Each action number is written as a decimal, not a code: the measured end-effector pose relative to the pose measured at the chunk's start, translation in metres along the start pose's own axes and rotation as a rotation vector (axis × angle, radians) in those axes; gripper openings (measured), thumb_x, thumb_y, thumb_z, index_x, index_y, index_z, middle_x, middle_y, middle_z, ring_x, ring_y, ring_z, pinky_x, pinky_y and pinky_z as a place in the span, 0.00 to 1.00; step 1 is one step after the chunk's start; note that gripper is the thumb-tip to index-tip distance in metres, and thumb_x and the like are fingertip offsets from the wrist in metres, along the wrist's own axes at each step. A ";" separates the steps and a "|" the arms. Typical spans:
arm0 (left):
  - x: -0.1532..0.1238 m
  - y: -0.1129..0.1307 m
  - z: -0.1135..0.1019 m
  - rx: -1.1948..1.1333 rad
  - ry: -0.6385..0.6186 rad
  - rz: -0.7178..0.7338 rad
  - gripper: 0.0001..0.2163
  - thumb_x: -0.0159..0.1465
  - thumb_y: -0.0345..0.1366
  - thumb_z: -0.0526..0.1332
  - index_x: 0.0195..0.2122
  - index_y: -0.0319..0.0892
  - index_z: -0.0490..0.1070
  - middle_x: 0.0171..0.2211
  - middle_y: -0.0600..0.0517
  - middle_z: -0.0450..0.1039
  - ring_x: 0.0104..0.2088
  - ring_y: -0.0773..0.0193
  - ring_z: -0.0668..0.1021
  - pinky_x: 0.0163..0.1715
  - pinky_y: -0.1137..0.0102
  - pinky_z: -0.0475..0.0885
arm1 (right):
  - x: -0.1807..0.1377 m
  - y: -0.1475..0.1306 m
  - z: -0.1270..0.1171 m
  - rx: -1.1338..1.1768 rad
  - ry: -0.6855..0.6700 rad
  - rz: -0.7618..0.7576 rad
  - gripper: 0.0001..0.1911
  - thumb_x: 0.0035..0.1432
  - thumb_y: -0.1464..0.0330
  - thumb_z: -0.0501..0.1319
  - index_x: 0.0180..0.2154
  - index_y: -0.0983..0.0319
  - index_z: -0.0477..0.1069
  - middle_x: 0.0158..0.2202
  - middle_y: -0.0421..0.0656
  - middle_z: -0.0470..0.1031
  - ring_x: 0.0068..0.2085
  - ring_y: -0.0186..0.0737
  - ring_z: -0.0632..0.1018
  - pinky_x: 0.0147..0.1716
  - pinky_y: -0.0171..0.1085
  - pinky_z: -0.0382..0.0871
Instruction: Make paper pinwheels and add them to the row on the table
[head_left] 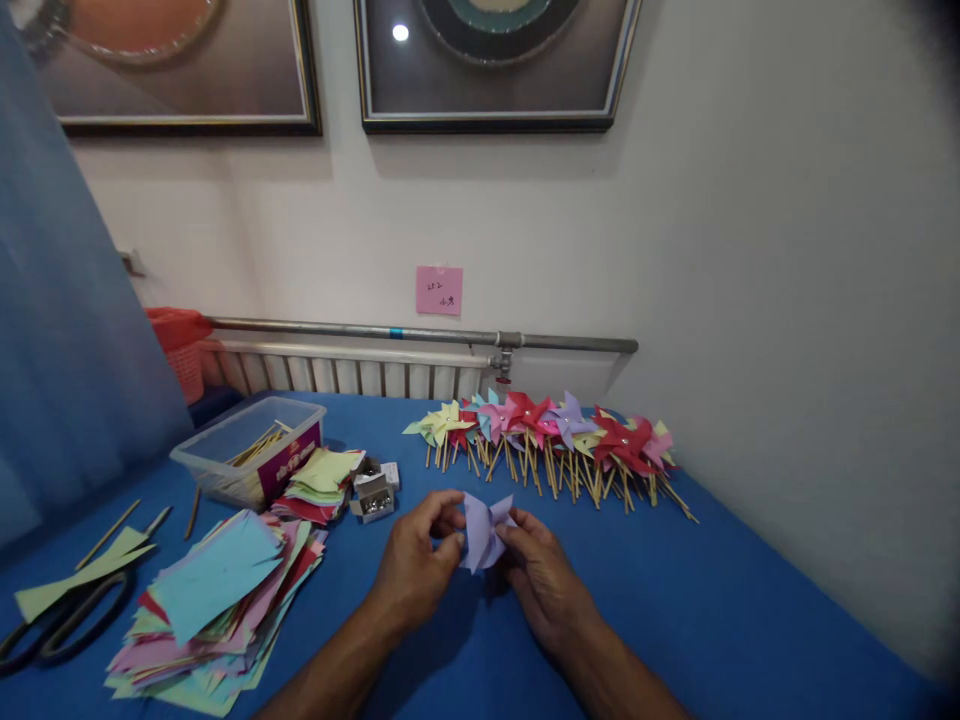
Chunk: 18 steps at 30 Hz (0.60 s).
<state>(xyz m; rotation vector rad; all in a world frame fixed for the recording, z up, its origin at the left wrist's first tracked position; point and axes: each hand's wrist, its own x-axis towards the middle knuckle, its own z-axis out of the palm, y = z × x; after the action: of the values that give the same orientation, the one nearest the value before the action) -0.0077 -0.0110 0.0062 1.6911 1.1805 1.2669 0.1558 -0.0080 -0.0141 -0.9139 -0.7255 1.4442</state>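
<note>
Both my hands meet over the blue table [712, 600], holding a folded lavender paper piece [481, 530] between them. My left hand [415, 565] pinches its left side with thumb and fingers. On the right side, my right hand [541, 575] has its fingers closed on the paper. A pile of coloured paper squares [217, 600] lies to my left. Behind the hands, a row of finished paper pinwheels on wooden sticks [555, 440] lies along the back of the table.
A clear plastic box with wooden sticks [251, 450] stands at the left rear, beside a smaller paper stack [319, 485] and a small box of pins [373, 495]. Black scissors [64, 620] and loose sticks lie at far left. A radiator pipe [420, 335] runs along the wall.
</note>
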 end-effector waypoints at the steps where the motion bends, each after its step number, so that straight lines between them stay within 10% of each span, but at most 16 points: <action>1: 0.000 0.000 0.000 -0.003 0.015 0.001 0.20 0.57 0.28 0.59 0.51 0.42 0.74 0.39 0.50 0.77 0.34 0.65 0.76 0.34 0.71 0.71 | 0.000 0.000 0.000 -0.005 0.002 0.007 0.16 0.43 0.67 0.72 0.37 0.60 0.76 0.29 0.39 0.79 0.29 0.38 0.76 0.30 0.34 0.69; 18: 0.000 0.000 -0.006 0.222 -0.199 0.232 0.10 0.63 0.29 0.58 0.34 0.43 0.80 0.31 0.51 0.74 0.35 0.62 0.76 0.38 0.70 0.67 | 0.004 0.004 -0.005 -0.128 0.025 -0.031 0.17 0.42 0.67 0.71 0.38 0.61 0.74 0.30 0.41 0.81 0.28 0.39 0.78 0.29 0.34 0.68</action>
<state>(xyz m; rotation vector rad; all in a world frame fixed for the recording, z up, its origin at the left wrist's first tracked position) -0.0132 -0.0106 0.0081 2.1159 1.0601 1.0998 0.1585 -0.0051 -0.0210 -1.0129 -0.8167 1.3692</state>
